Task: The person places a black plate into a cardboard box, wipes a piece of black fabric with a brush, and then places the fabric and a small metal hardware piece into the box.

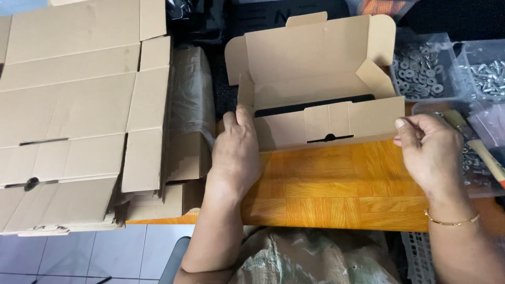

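Head view, looking down: closest in is a bit of crumpled cloth (310,260) on the person's lap, and pale floor tiles (68,257) low on the left. Next comes the orange wooden table (326,189).

The two hands sit on the table, one at each end of a long brown cardboard box (329,123). The box lies sideways, so its long way runs from left to right, across in front of the person. The left hand (236,152) is pressed on the left end, with the fingers up against the corner. The right hand (428,150) is curled in, with the thumb touching the right end of the front wall. It wears a thin gold bracelet (451,221). Both hands are right at the box, so neither is nearer. They hold only the box.

The box lid (310,47) stands open at the back. Inside lies a flat black thing (315,105), long like the box.

On the left is a pile of flat boxes (73,105) not yet folded. Far on the right are a grey tray of metal washers (421,71), another tray of screws (486,76), and a paint brush (476,144) just beside the right hand.
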